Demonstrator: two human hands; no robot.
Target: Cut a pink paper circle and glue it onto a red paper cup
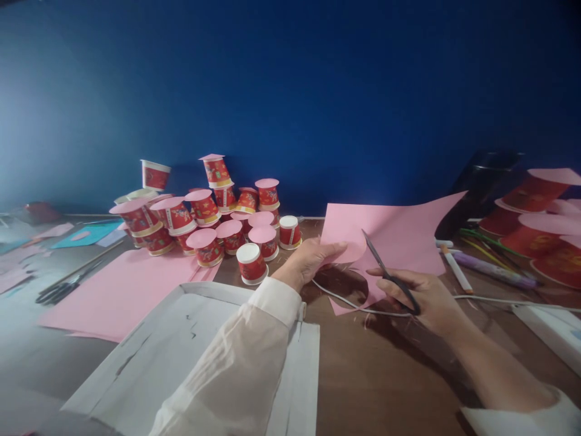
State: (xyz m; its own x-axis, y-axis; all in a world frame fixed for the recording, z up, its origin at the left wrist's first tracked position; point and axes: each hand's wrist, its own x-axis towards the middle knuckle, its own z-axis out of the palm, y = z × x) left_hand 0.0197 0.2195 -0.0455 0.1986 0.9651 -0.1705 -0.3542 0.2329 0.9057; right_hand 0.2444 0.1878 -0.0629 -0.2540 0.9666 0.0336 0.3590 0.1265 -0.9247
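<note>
My left hand pinches the left part of a large pink paper sheet, thumb on top. Black-handled scissors are in my right hand, their blades at the paper just right of my left thumb. A curved cut edge shows beside the blades, and a rounded gap opens in the lower part of the sheet. The sheet's upper right corner curls upward. Below the paper, a thin white cable runs over the brown table.
Red paper cups, many topped with pink discs, are stacked at left centre. More cups stand far right. A white box lid, pink sheets, a marker and a white power strip lie around. A blue wall rises behind.
</note>
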